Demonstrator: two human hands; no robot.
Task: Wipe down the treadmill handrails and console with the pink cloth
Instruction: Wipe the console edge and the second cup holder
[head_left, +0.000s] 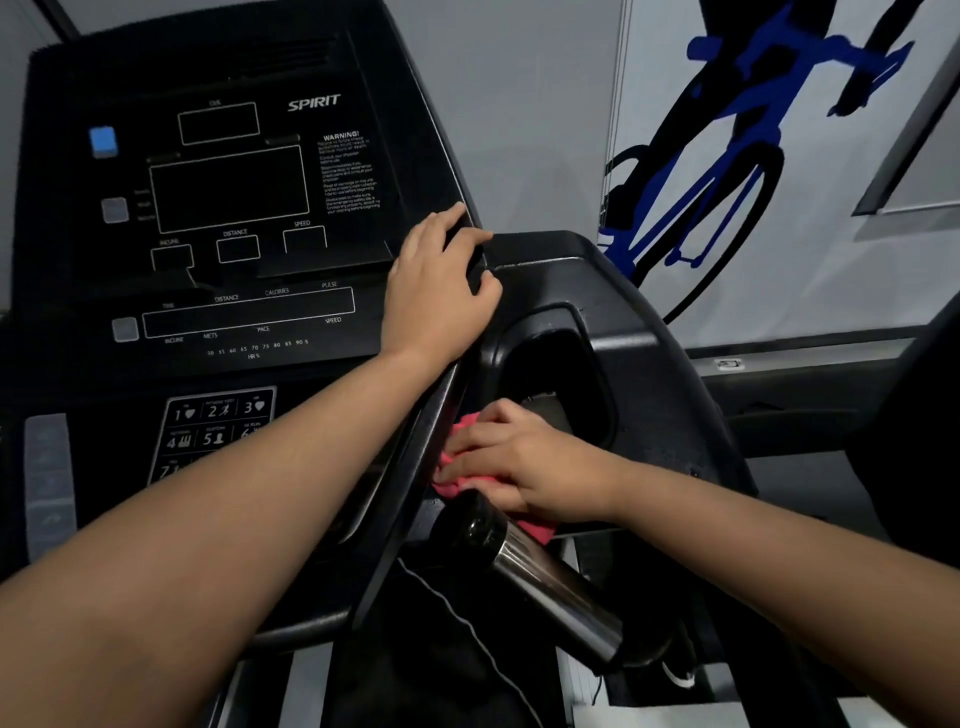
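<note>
Your right hand (524, 465) presses the pink cloth (448, 488), fingers spread, beside the console (228, 322). Your left hand (441, 283) fingers clamp its right edge. The handrail (550, 587) below likely remains unwiped.

A: Views?
B: One. Head cam, wide-angle, worn by the person.
A: Facing?
B: Forward and down at the treadmill console (234, 322), centred roughly on its right edge. The frame is rolled, so the console leans, and straight edges bow toward the borders.
A: How near?
B: Close. The left forearm (234, 493) and right forearm (753, 545) come in from the bottom corners and converge near centre. The handrail (550, 582) is lower centre, nearest the lens.
A: Depth?
B: Console fills the left half. The wall (545, 130) with the cyclist graphic (727, 156) is upper right, well behind.
</note>
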